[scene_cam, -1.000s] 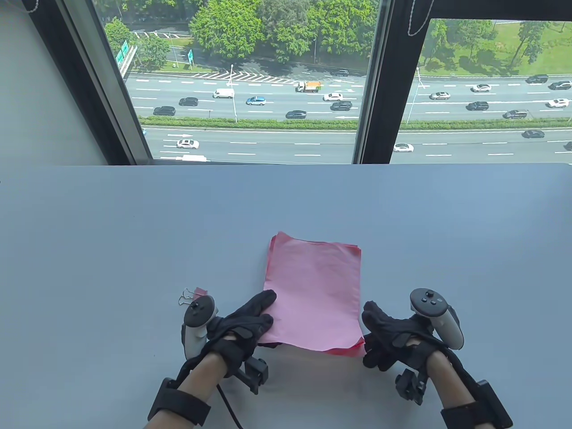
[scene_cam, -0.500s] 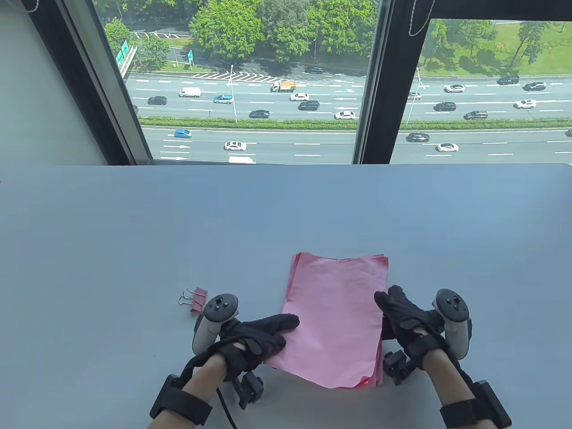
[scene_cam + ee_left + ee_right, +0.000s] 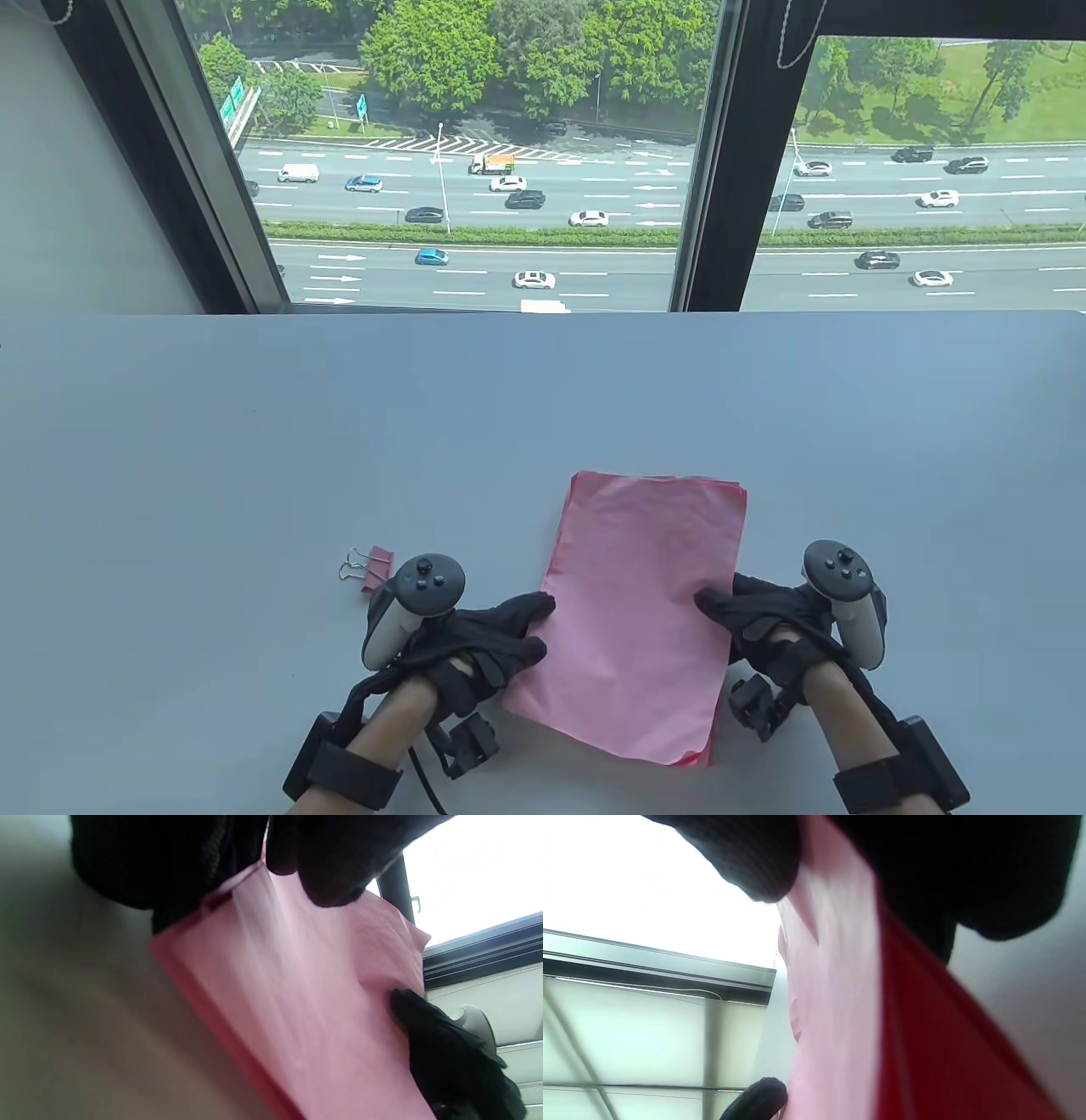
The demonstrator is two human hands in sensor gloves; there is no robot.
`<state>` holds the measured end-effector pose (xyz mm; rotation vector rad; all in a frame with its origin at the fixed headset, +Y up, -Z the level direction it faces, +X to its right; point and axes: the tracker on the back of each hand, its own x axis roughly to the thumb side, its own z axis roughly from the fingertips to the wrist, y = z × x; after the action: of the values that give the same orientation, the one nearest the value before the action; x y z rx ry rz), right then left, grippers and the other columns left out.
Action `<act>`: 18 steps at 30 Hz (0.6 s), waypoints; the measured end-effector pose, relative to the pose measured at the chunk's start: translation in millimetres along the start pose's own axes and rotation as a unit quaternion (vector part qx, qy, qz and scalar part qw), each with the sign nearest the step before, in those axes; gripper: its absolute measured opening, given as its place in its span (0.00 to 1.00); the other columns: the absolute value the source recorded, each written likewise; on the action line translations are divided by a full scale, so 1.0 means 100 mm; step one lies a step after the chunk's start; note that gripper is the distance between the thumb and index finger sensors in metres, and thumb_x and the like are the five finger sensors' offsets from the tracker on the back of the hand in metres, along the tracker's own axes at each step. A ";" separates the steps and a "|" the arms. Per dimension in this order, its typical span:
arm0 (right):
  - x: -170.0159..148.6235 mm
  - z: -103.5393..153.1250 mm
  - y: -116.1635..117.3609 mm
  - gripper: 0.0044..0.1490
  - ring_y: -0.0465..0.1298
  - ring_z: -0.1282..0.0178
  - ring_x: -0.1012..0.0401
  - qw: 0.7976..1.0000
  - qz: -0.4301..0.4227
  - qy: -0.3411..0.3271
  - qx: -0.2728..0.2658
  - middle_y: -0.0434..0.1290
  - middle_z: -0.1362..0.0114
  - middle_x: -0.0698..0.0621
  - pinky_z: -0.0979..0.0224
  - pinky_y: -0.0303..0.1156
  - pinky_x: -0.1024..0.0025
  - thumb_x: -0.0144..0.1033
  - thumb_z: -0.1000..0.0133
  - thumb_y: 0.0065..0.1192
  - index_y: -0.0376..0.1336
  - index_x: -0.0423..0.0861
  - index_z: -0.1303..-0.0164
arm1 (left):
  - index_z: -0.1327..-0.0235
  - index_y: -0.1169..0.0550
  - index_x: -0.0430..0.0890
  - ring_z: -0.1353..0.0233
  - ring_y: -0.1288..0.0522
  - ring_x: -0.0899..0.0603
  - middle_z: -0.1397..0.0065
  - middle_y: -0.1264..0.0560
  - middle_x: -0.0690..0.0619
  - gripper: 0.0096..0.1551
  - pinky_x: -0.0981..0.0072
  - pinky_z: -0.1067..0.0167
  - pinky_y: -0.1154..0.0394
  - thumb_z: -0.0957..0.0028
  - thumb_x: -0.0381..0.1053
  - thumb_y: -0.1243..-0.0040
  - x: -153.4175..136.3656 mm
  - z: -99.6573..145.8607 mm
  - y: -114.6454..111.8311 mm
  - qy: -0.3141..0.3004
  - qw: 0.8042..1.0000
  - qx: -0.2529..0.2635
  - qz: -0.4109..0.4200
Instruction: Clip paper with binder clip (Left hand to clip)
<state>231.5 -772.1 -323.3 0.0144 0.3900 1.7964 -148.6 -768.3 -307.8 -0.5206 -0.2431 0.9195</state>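
A stack of pink paper (image 3: 640, 594) lies near the table's front edge, between my two hands. My left hand (image 3: 534, 624) grips its left edge; in the left wrist view the paper (image 3: 305, 993) is pinched between thumb and fingers (image 3: 331, 878). My right hand (image 3: 717, 607) grips the right edge, thumb on the top sheet; the right wrist view shows the paper (image 3: 835, 984) pinched the same way. A pink binder clip (image 3: 373, 567) with silver handles lies on the table just left of my left hand, untouched.
The grey table (image 3: 339, 424) runs back to a window (image 3: 475, 170) at its far edge. The trackers on the backs of my hands (image 3: 424, 586) (image 3: 840, 577) stand above the table on either side of the paper.
The paper stack slid to the right and its sheets are squared up. My right hand moved in and now grips the right edge; my left hand followed, keeping the left edge.
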 end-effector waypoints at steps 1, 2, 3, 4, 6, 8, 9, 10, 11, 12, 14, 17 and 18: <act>0.03 0.01 -0.01 0.31 0.86 0.55 0.47 1.000 -0.003 -0.014 -0.002 0.83 0.44 0.41 0.55 0.80 0.52 0.38 0.48 0.66 0.69 0.42 0.34 | 0.21 0.34 0.48 0.46 0.14 0.41 0.27 0.26 0.40 0.42 0.45 0.45 0.22 0.50 0.54 0.35 0.00 0.01 0.04 0.000 1.000 0.018 -0.021; 0.07 0.03 -0.02 0.31 0.87 0.56 0.47 0.999 -0.006 -0.033 -0.009 0.83 0.44 0.41 0.55 0.80 0.52 0.38 0.48 0.66 0.69 0.43 0.34 | 0.21 0.35 0.49 0.45 0.15 0.40 0.26 0.27 0.41 0.42 0.44 0.44 0.23 0.50 0.55 0.35 0.00 0.04 0.08 0.001 0.998 0.042 -0.041; 0.10 0.04 -0.03 0.31 0.86 0.55 0.47 0.999 -0.006 -0.044 -0.012 0.83 0.44 0.41 0.54 0.80 0.52 0.38 0.48 0.66 0.70 0.43 0.34 | 0.21 0.35 0.49 0.43 0.16 0.39 0.26 0.28 0.41 0.43 0.43 0.43 0.24 0.50 0.56 0.35 0.00 0.05 0.10 0.002 0.998 0.054 -0.045; 0.14 0.06 -0.03 0.30 0.86 0.55 0.46 0.998 -0.003 -0.062 -0.013 0.83 0.44 0.41 0.54 0.80 0.51 0.38 0.48 0.67 0.71 0.44 0.35 | 0.21 0.36 0.49 0.42 0.17 0.39 0.25 0.28 0.41 0.44 0.43 0.42 0.24 0.50 0.57 0.34 -0.01 0.05 0.12 0.003 0.997 0.068 -0.041; 0.20 0.10 -0.02 0.30 0.86 0.54 0.47 0.996 0.004 -0.092 -0.017 0.83 0.44 0.42 0.53 0.80 0.51 0.38 0.49 0.67 0.71 0.46 0.35 | 0.20 0.38 0.48 0.40 0.18 0.37 0.24 0.31 0.40 0.46 0.41 0.41 0.26 0.51 0.58 0.34 -0.02 0.06 0.13 -0.004 0.997 0.075 -0.021; 0.25 0.12 -0.01 0.30 0.86 0.54 0.47 0.993 0.000 -0.118 -0.007 0.83 0.44 0.42 0.53 0.80 0.51 0.38 0.49 0.67 0.71 0.46 0.35 | 0.19 0.42 0.48 0.37 0.21 0.36 0.22 0.34 0.40 0.50 0.40 0.39 0.28 0.51 0.61 0.33 -0.02 0.06 0.13 -0.012 0.997 0.081 -0.008; 0.27 0.14 0.01 0.30 0.86 0.54 0.46 0.992 -0.003 -0.126 -0.005 0.83 0.44 0.42 0.52 0.79 0.51 0.39 0.49 0.67 0.71 0.46 0.35 | 0.19 0.43 0.48 0.36 0.21 0.36 0.21 0.35 0.40 0.52 0.40 0.38 0.29 0.52 0.62 0.33 -0.01 0.06 0.13 -0.018 0.996 0.089 -0.008; 0.29 0.15 0.01 0.30 0.86 0.54 0.46 0.991 -0.004 -0.134 -0.005 0.83 0.44 0.42 0.52 0.79 0.50 0.39 0.49 0.67 0.72 0.46 0.35 | 0.19 0.44 0.47 0.34 0.23 0.35 0.21 0.36 0.40 0.54 0.39 0.37 0.30 0.53 0.63 0.32 -0.01 0.05 0.13 -0.029 0.996 0.089 -0.010; 0.31 0.16 0.03 0.30 0.86 0.54 0.46 0.989 -0.005 -0.145 0.002 0.83 0.43 0.42 0.52 0.79 0.50 0.39 0.49 0.67 0.72 0.47 0.35 | 0.18 0.46 0.48 0.31 0.25 0.34 0.20 0.38 0.40 0.57 0.39 0.37 0.30 0.54 0.66 0.32 0.00 0.05 0.12 -0.039 0.995 0.087 -0.010; 0.33 0.17 0.04 0.30 0.86 0.53 0.46 0.988 -0.007 -0.155 0.011 0.83 0.43 0.43 0.52 0.79 0.50 0.39 0.49 0.67 0.72 0.47 0.35 | 0.18 0.47 0.48 0.29 0.28 0.33 0.19 0.39 0.40 0.59 0.38 0.36 0.31 0.55 0.67 0.32 0.01 0.06 0.12 -0.044 0.995 0.092 -0.008; 0.38 0.19 0.07 0.30 0.86 0.53 0.46 0.984 -0.012 -0.177 0.025 0.83 0.43 0.43 0.51 0.79 0.50 0.39 0.49 0.67 0.72 0.47 0.35 | 0.18 0.50 0.48 0.26 0.33 0.32 0.18 0.41 0.40 0.63 0.37 0.35 0.33 0.57 0.71 0.32 0.04 0.08 0.13 -0.050 0.993 0.108 -0.007; 0.43 0.22 0.11 0.30 0.85 0.52 0.46 0.980 -0.013 -0.197 0.040 0.83 0.42 0.43 0.50 0.78 0.49 0.39 0.48 0.67 0.71 0.47 0.35 | 0.17 0.49 0.52 0.19 0.53 0.30 0.14 0.50 0.42 0.65 0.35 0.29 0.45 0.60 0.75 0.32 0.07 0.13 0.17 -0.052 0.989 0.140 -0.012; 0.45 0.23 0.13 0.29 0.85 0.52 0.46 0.977 -0.013 -0.206 0.043 0.83 0.42 0.42 0.49 0.78 0.48 0.39 0.48 0.67 0.71 0.48 0.35 | 0.17 0.50 0.53 0.19 0.54 0.30 0.14 0.51 0.42 0.66 0.35 0.29 0.45 0.61 0.76 0.32 0.08 0.14 0.20 -0.061 0.987 0.150 -0.015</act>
<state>212.5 -726.6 -306.6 0.4340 0.1668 1.6965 -163.7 -747.9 -306.2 -0.1826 -0.2169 0.9406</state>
